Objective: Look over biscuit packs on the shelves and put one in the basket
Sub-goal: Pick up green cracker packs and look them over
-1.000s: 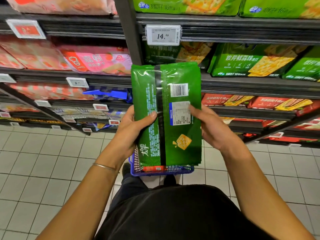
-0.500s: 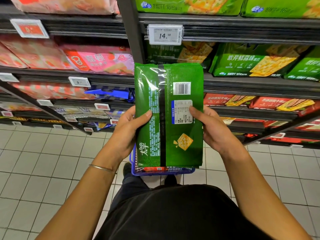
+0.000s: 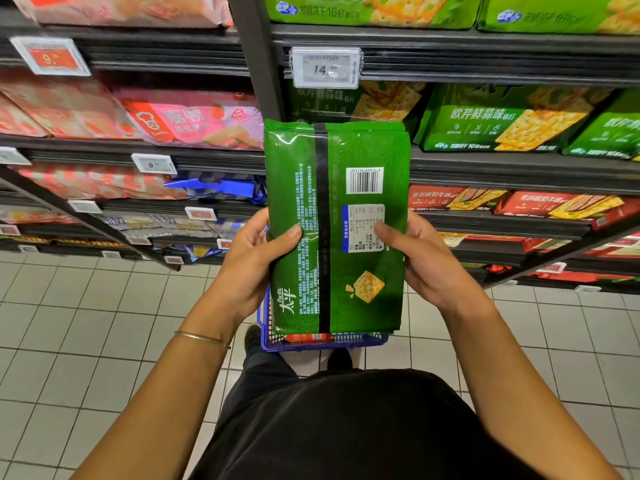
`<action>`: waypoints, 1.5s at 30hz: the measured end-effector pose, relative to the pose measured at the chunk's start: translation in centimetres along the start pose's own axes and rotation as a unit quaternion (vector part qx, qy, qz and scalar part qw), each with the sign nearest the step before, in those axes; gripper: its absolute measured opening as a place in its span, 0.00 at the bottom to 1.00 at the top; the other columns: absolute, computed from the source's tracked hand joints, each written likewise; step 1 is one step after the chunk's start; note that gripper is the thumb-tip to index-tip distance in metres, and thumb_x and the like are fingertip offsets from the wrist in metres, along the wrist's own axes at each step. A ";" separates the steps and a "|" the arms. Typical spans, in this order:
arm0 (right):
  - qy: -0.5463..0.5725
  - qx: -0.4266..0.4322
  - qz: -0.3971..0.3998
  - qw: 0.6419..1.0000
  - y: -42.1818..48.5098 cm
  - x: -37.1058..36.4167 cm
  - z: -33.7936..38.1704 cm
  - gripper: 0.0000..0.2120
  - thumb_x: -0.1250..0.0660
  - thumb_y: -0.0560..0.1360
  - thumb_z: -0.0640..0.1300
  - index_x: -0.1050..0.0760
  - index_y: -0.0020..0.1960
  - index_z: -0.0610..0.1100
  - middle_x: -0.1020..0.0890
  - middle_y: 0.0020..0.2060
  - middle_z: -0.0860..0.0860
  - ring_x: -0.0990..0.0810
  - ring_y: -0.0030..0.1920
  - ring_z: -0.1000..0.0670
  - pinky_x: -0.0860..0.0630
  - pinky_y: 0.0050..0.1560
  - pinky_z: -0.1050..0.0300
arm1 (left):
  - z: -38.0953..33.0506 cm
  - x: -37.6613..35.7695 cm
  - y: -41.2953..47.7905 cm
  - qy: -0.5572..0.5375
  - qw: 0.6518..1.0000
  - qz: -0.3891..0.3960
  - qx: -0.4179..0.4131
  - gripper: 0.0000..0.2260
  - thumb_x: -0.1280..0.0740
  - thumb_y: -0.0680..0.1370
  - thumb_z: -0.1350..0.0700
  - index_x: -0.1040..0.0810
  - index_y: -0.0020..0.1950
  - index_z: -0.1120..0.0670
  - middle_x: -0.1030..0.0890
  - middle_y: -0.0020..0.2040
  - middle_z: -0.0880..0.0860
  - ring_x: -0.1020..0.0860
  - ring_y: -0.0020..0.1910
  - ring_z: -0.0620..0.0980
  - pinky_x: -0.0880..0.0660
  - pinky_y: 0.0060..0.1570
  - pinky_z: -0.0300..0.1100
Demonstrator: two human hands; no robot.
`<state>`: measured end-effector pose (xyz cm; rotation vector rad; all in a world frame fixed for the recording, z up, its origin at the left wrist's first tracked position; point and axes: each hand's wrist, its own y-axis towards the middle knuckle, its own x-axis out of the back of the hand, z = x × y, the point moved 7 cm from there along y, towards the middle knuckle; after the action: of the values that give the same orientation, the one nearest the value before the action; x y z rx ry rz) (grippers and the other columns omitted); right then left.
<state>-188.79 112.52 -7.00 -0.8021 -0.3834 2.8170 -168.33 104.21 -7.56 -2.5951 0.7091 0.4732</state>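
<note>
I hold a green biscuit pack (image 3: 360, 150) upright in front of me, its back side with barcode and nutrition label facing me. My left hand (image 3: 249, 265) grips its left edge, thumb on the printed text. My right hand (image 3: 426, 261) grips its right edge, thumb on the nutrition label. Directly below the pack a blue wire basket (image 3: 360, 341) stands on the floor, mostly hidden by the pack; a red item shows inside it.
Dark shelves run ahead: green cracker packs (image 3: 509, 123) at right, pink packs (image 3: 194, 123) at left, red packs (image 3: 554, 206) lower right. A price tag (image 3: 325, 67) reads 14. White tiled floor (image 3: 86, 341) lies below, my feet beside the basket.
The pack and both hands stay almost where they were; the pack has risen very slightly and my view has shifted a little.
</note>
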 end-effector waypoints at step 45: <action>0.163 -0.081 -0.010 0.983 0.9 -1.5 -2.8 0.19 0.29 0.75 0.50 0.16 0.63 0.42 0.14 0.60 0.40 0.14 0.57 0.41 0.17 0.56 0.43 | -0.7 -1.6 -1.0 -0.051 0.996 -0.041 0.068 0.26 0.43 0.86 0.44 0.12 0.44 0.56 0.13 0.41 0.55 0.13 0.39 0.50 0.16 0.41 0.41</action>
<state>-186.11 111.86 -8.83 -1.2616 -0.5663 2.5933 -168.93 105.35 -6.02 -2.4436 0.5782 0.5107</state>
